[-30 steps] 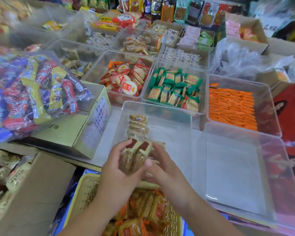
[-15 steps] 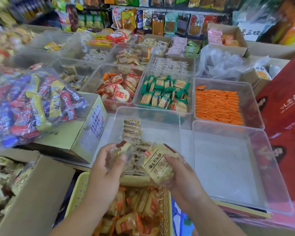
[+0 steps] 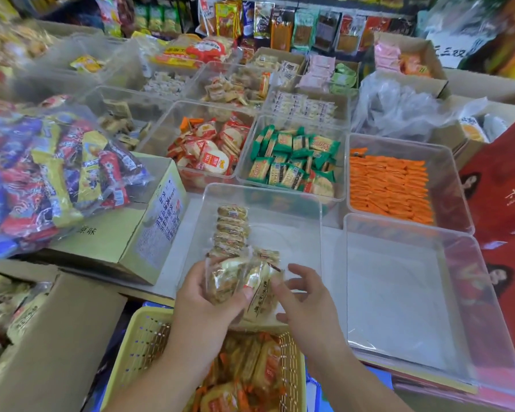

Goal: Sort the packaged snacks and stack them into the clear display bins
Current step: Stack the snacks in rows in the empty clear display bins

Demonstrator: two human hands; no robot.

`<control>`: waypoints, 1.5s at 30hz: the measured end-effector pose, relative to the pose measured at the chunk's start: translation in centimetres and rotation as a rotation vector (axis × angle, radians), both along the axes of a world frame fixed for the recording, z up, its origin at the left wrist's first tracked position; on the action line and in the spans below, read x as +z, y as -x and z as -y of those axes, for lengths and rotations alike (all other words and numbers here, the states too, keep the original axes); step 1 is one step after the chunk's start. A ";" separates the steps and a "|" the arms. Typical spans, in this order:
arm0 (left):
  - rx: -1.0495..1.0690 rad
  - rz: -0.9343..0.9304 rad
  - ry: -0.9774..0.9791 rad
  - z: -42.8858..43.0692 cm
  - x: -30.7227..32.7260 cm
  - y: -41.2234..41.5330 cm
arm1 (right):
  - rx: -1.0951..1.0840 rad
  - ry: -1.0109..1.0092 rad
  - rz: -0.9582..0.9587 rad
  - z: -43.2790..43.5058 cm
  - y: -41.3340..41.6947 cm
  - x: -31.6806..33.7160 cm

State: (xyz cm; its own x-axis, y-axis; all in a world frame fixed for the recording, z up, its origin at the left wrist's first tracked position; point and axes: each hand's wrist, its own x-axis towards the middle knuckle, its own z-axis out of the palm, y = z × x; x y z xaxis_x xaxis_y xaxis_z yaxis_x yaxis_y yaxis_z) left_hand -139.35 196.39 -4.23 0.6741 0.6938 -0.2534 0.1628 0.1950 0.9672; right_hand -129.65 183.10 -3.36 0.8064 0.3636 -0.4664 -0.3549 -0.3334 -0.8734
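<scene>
- Over the near rim of the front clear bin [image 3: 262, 192]: the left hand [image 3: 204, 304] is wrapped round a small bundle of biscuit packs [image 3: 225, 279], fingers curled tight on the wrappers; the bundle sits above the bin's near wall, not yet set down inside.
- The right hand [image 3: 308, 295] comes in alongside; its fingers are spread apart and loose, with the forefinger tip against the outer pack [image 3: 260, 295]; it looks to be steadying rather than gripping.
- First worry: glossy film; that outer pack looks pinned on one side only, and by my reckoning it could slide free and drop back into the yellow basket [image 3: 137, 346] below, or into the gap between basket and bin.
- Second worry: the row of packs [image 3: 232, 230] stands on edge along the bin's left side, just beyond the bundle; a clumsy set-down could nudge the nearest one and tip the line over.
- Third worry: the bin looks light; a knock on its near wall might shove it back against the bin of green-wrapped snacks [image 3: 292, 156] behind.
- Squeeze too hard and the biscuits may crack; how firm the grip is, I cannot tell.
</scene>
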 end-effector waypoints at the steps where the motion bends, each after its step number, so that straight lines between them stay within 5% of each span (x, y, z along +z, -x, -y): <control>1: -0.039 -0.011 -0.060 -0.1 -0.1 -0.2 | 0.030 -0.047 -0.072 -0.3 0.1 -0.1; 4: -0.138 -0.012 -0.111 -0.3 -1.0 -1.0 | 0.126 -0.174 -0.244 -1.5 -0.2 -0.7; 11: 0.045 0.049 0.056 -4.4 -3.2 -2.6 | 0.020 -0.074 -0.104 -5.1 -6.5 -2.6; 21: 0.236 0.013 0.245 -8.7 -5.5 -1.2 | 0.851 0.816 0.654 -11.9 -17.4 -9.8; 26: 0.232 0.023 0.280 -8.8 -5.2 -1.3 | 1.039 0.810 0.486 -13.0 -16.2 -12.5; 32: 0.205 0.022 0.340 -9.1 -4.7 -1.3 | 0.983 0.732 0.316 -12.4 -14.8 -12.3; 36: -0.068 -0.106 -0.126 -8.8 -3.9 -0.8 | 0.862 0.709 0.402 -11.2 -13.8 -10.6; 40: -0.317 -0.210 -0.659 -8.4 -3.2 -0.7 | 0.672 0.434 0.482 -8.9 -11.3 -6.7; 45: -0.435 -0.145 -0.998 -6.9 -2.0 -1.0 | 0.505 0.001 0.208 -4.9 -6.2 -1.6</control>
State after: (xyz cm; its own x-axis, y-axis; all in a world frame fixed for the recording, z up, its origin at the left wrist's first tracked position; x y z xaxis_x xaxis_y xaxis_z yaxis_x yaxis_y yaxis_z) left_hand -138.39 203.28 -6.22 0.9202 0.3406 0.1929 0.1531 -0.7667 0.6235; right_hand -123.44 187.99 -4.95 0.6065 0.7294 -0.3164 0.0299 -0.4185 -0.9077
